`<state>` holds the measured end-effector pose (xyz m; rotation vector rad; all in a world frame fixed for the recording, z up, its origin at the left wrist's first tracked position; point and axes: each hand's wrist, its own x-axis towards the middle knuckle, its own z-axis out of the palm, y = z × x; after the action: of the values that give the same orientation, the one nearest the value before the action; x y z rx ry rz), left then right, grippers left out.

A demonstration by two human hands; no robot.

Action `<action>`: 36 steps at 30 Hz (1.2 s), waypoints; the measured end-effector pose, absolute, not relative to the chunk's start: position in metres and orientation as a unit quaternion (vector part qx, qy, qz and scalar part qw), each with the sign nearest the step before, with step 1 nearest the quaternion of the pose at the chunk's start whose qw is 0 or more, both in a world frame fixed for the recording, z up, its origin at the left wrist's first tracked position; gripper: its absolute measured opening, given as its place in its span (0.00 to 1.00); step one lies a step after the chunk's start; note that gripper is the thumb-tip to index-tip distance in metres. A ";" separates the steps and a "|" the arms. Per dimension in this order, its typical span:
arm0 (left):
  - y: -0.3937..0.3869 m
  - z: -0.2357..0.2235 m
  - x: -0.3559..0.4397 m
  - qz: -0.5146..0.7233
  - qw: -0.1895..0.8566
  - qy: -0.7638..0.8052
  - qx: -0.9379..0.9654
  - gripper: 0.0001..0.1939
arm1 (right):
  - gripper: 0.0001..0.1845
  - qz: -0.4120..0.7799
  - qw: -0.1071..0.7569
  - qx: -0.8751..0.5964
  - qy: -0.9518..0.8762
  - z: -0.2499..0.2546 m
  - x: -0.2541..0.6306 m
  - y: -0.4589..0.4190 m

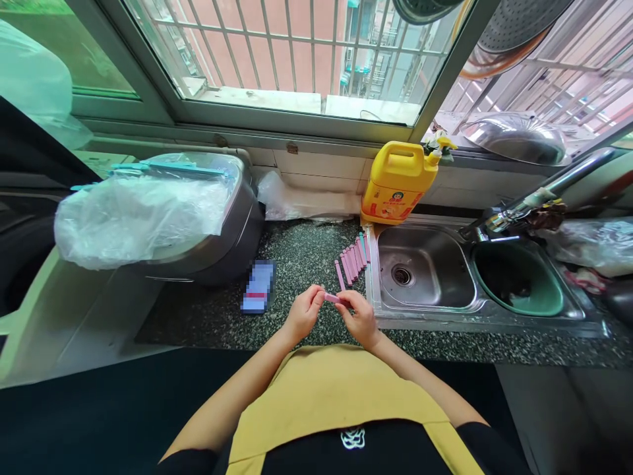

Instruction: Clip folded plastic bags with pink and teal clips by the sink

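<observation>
Between my two hands, close to the counter's front edge, I hold a small pink stick (331, 298) lying roughly level. My left hand (303, 313) pinches its left end, and my right hand (360, 319) pinches the right end. Just beyond my right hand, several similar slim pink sticks (351, 262) lie in a slanted row on the speckled counter, with a teal one (362, 243) among them. One pink stick (339, 274) lies a little apart at the row's near left. What the sticks are is too small to tell.
A blurred blue phone-like item (258, 287) lies left of my hands. Behind it stands a dark bin-shaped appliance (232, 247) topped with plastic bags (143, 211). Right of the sticks are a steel sink (425, 264), a green basin (519, 277), a faucet (499, 221) and a yellow jug (398, 181).
</observation>
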<state>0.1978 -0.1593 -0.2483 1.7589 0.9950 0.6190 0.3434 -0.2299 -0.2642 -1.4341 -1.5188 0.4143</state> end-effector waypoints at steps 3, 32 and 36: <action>-0.161 -0.243 0.196 0.246 0.426 0.426 0.760 0.15 | 0.05 0.153 0.493 -0.581 -0.630 -0.265 0.343 -0.231; -0.148 -0.250 0.191 0.232 0.356 0.346 0.837 0.14 | 0.03 0.292 0.472 -0.617 -0.558 -0.278 0.339 -0.223; -0.141 -0.252 0.190 0.212 0.371 0.329 0.842 0.15 | 0.02 0.341 0.470 -0.632 -0.514 -0.283 0.338 -0.218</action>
<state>0.1898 -0.1408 -0.2523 2.1588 0.8434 0.5444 0.3378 -0.2184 -0.2825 -1.5484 -1.2594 0.8349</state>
